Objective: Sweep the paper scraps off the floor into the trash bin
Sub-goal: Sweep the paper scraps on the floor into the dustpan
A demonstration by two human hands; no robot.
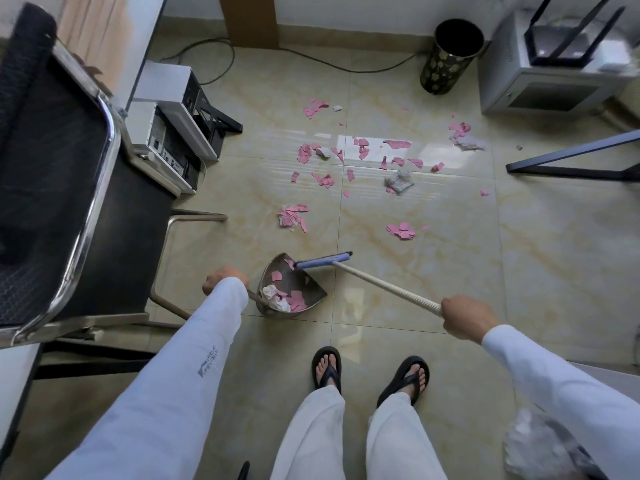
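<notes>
Glossy beige tile floor (485, 271), marbled, pale grout lines, window glare near centre. White wall and tan baseboard along far edge. Black cable (311, 62) trailing across floor by the wall.

Left side: chrome-framed black mesh chair (62, 174), seen from above. Beyond it, two PC towers (173, 123) lying tilted against each other beside a white counter (138, 46). Far right: grey metal cabinet (540, 81) with a black router (571, 39) on top. Dark frame leg (571, 161) angling in from right edge.

Scraps (360, 150) of pink paper scattered mid-floor, mixed with a few crumpled white wads; loose clusters, well apart from the bin. Largest clumps near left-centre and right-centre of the spread.

Bin (450, 57): black cylinder with pale floral print, upright near far wall, just left of cabinet. Inside dark; contents cannot be told.

Dustpan (291, 289): metal, resting on floor near the chair leg, mouth facing the scraps. Holds several pink pieces and one white wad.

Left hand (223, 277) closed in a fist around dustpan handle; white sleeve to the wrist. Right hand (467, 317) closed around pale broom (381, 285) shaft. Broom head blue, touching dustpan's front lip, one pink scrap at its edge.

Feet in black sandals (367, 375) on tile below, white trousers.
</notes>
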